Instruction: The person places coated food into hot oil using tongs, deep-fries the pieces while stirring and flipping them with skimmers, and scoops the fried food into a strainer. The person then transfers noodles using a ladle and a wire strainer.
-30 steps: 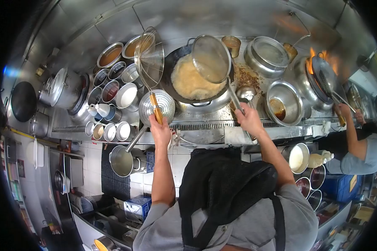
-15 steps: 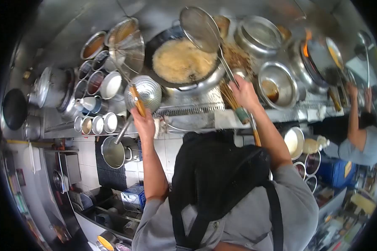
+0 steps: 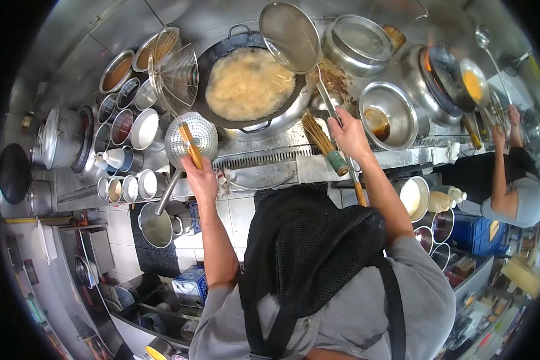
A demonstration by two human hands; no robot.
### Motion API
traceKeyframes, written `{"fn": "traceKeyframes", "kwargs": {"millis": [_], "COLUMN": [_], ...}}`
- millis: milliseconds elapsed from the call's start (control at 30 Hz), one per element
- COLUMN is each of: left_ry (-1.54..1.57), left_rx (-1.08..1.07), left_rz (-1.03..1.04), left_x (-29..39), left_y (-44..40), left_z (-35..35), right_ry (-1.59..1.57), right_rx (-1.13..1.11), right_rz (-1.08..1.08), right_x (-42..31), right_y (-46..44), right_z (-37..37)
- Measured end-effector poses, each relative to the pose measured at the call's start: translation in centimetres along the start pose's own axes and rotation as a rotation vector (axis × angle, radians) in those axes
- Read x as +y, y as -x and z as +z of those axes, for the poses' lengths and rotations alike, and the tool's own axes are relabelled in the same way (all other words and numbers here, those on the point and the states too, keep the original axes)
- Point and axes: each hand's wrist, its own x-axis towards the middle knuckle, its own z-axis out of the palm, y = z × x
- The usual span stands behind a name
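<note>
My left hand is closed around the wooden handle of a wire spider strainer, its basket raised left of the wok. Behind that handle is a perforated ladle, its metal handle pointing down past my wrist; I cannot tell whether my fingers touch it. My right hand grips the long handle of a round fine-mesh skimmer, which is held over the wok's right side. Pale, foamy bubbling oil fills much of the wok. A bamboo brush lies just left of my right hand.
Several seasoning containers crowd the counter on the left, near a lidded pot. To the right are a steel bowl with brown residue and a covered pot. Farther right, a co-worker stands at another wok with flame.
The whole view has shifted slightly, so most things on the cooking counter appear farther left. Both hands keep hold of the same handles, and both strainers stay raised.
</note>
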Motion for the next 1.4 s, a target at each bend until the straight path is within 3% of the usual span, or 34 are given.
{"fn": "traceKeyframes", "kwargs": {"millis": [100, 167, 367, 467, 600, 667, 833, 867, 900, 933, 967, 1000, 1033, 1067, 1267, 1333, 1367, 1400], "left_ry": [0.014, 0.042, 0.050, 0.096, 0.089, 0.064, 0.078, -0.362, 0.000, 0.088, -0.108, -0.036, 0.104, 0.021, 0.029, 0.026, 0.005, 0.010], "left_rx": [0.009, -0.059, -0.045, -0.051, -0.040, 0.032, -0.035, 0.138, -0.099, -0.096, -0.108, 0.000, -0.045, -0.055, -0.089, -0.129, -0.022, -0.031], "left_rz": [0.018, -0.160, -0.174, -0.169, -0.159, 0.018, 0.042, 0.291, 0.053, 0.091, -0.075, 0.051, 0.000, 0.160, 0.123, 0.015, 0.209, 0.214], "left_x": [1.0, 2.1, 1.8, 1.4, 0.1, -0.7, -3.3, -6.1, -5.5, -7.3, -7.5, -9.3, -3.5, -5.5, -1.4, 2.0, 2.3, 2.3], "left_y": [0.0, 0.1, 0.1, 0.2, 0.6, 0.7, 1.6, 2.2, 1.8, 1.8, 1.5, 1.2, 1.7, 0.5, -0.3, -0.2, -0.9, -0.9], "left_z": [-0.3, -0.8, -1.1, -1.3, -1.2, -1.2, -1.7, -1.3, -1.9, -1.7, -1.5, -0.6, -1.7, -1.3, 0.0, 0.2, 1.3, 1.6], "right_ry": [0.025, 0.040, 0.065, 0.102, 0.074, 0.061, 0.116, 0.145, 0.201, 0.361, 0.183, 0.127, 0.086, 0.064, 0.017, -0.006, -0.017, -0.028], "right_rx": [0.038, 0.039, 0.006, 0.072, 0.043, 0.034, -0.009, -0.057, 0.024, -0.089, -0.052, 0.058, -0.033, -0.014, 0.018, 0.043, 0.052, 0.058], "right_rz": [-0.022, -0.047, 0.031, -0.106, -0.065, -0.065, -0.152, -0.091, -0.164, -0.287, -0.218, -0.266, -0.179, -0.192, -0.135, -0.138, -0.124, -0.113], "right_x": [-0.3, -0.6, -1.9, 0.4, 0.6, 0.8, -1.8, -1.3, 0.5, 7.7, 4.0, 3.4, 1.4, 0.8, -2.1, -2.0, -2.0, -1.9], "right_y": [0.0, 0.1, 0.9, 0.9, 1.4, 1.5, 2.2, 2.2, 2.0, -0.5, 0.7, 1.5, 2.0, 2.5, 7.3, 8.6, 9.1, 9.5], "right_z": [-0.4, -0.8, -1.7, -0.7, -0.3, 0.1, 0.3, 1.0, 1.8, 5.3, 3.5, 3.6, 2.2, 2.0, -0.6, -1.4, -1.7, -1.9]}}
